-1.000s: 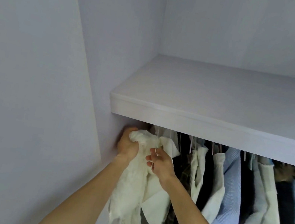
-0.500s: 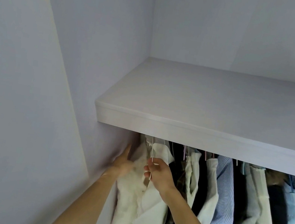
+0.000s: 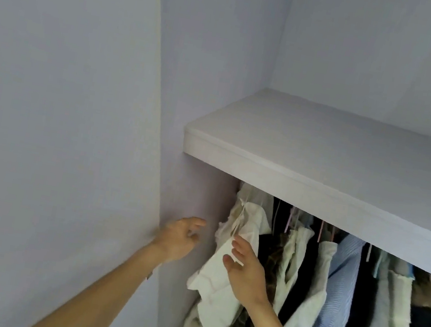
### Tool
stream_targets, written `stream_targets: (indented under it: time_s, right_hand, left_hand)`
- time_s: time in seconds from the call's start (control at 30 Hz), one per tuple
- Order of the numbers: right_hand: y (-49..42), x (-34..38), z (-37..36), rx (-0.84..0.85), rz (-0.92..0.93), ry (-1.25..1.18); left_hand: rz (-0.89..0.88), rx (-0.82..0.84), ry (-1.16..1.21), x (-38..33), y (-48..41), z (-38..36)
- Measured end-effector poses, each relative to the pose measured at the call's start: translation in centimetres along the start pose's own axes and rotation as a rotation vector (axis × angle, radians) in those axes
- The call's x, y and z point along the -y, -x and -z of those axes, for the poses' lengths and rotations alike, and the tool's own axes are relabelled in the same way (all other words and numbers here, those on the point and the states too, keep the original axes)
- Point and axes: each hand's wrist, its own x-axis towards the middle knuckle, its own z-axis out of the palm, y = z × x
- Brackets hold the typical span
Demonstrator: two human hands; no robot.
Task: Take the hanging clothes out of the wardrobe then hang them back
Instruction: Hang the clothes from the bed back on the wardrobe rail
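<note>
Both hands are raised just below the left end of the shelf (image 3: 318, 193). The left hand (image 3: 180, 239) holds nothing, its fingers loosely spread, between the side wall (image 3: 195, 188) and the white garment (image 3: 222, 282). The right hand (image 3: 244, 272) is flat and open, palm toward that garment, touching the cloth or nearly so; I cannot tell which. The garment hangs under the shelf's left end, first in the row of clothes (image 3: 342, 272), its hook lost in shadow beneath the shelf edge. Neither hand bears weight, so I judge it hung up, the open palm only steadying it.
</note>
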Motion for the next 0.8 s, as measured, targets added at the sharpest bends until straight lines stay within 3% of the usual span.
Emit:
stream_targets:
  time_s: [0.17,0.37,0.53,0.8]
  right_hand:
    - [6.0,-2.1,1.9,0.168,0.134,0.226]
    - [12.2,-5.2,2.1,0.423,0.493,0.508]
    - [18.2,-4.6,-0.7,0.634,0.72,0.632]
    - [31.9,-2.6,-9.5,1.025,1.066,0.518]
  left_hand:
    - [0.027,-0.129,-0.177,1.8,10.8,-1.0]
    - [0.311,-0.263,-0.421,6.2,26.9,-6.1]
    - [0.582,-0.337,-0.451,8.0,40.8,-11.1]
    - [1.165,-0.569,-0.358,6.1,64.2,-17.8]
